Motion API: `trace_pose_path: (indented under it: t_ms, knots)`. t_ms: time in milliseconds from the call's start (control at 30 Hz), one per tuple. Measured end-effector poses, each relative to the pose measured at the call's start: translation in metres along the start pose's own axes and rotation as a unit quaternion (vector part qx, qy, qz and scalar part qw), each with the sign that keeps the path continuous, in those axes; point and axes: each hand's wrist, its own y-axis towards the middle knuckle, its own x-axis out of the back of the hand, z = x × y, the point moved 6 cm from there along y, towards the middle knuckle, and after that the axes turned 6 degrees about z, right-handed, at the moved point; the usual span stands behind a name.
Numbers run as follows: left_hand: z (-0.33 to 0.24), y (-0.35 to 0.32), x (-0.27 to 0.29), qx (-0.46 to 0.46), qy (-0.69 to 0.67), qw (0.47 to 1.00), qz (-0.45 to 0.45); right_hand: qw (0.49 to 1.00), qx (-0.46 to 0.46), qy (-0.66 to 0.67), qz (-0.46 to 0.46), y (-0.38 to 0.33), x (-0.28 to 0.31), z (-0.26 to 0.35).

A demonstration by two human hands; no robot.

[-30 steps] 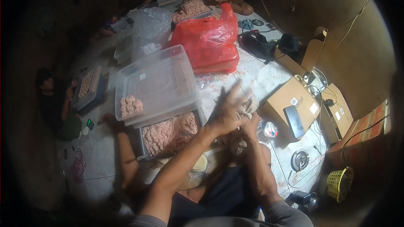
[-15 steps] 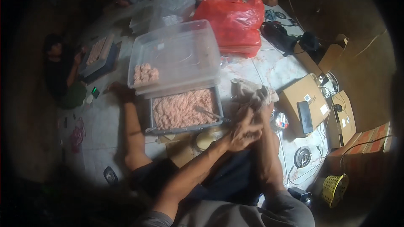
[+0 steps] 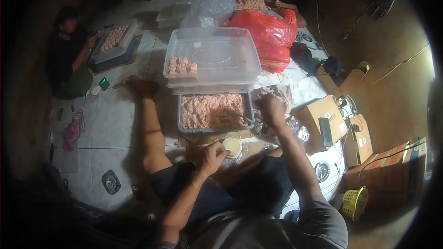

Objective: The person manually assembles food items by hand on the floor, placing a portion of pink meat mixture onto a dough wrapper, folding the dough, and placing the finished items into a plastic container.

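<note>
While both forearms reach forward over the lap, the two hands are working apart. Left hand: low in the middle, fingers loosely bent, tips at the near-left edge of a pale yellow disc; whether they pinch it, I cannot tell. Right hand: farther out, seen from the back, fingers curled down at a crumpled pale cloth; they may be gripping some of it, but the back of the hand hides the tips, so no telling how closed they are.

Between the hands and the stacked clear boxes sits a grey tub of pink mince. Metal utensil lies in the mince, handle out over the right rim, ending near the right hand. Disc is on the near side of the tub; cloth is just right of it.

Behind the tub: clear plastic box, top of the stack, pink lumps grouped in its near-left corner. Red plastic bag behind it on the right. Cardboard box to the right of the cloth, phone lying on it. Far left, a seated co-worker beside a tray with rows of pink pieces.
</note>
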Motion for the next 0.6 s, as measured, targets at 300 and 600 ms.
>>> trace_pose_path:
  t_ms: [300, 600]
  knots:
    - [0.039, 0.004, -0.072, -0.191, 0.292, 0.937, 0.018, 0.98, 0.16, -0.108, -0.055, -0.001, -0.06, 0.032]
    - [0.022, -0.003, -0.058, -0.226, 0.322, 0.919, -0.006, 0.904, 0.353, -0.239, 0.029, 0.055, -0.029, 0.178]
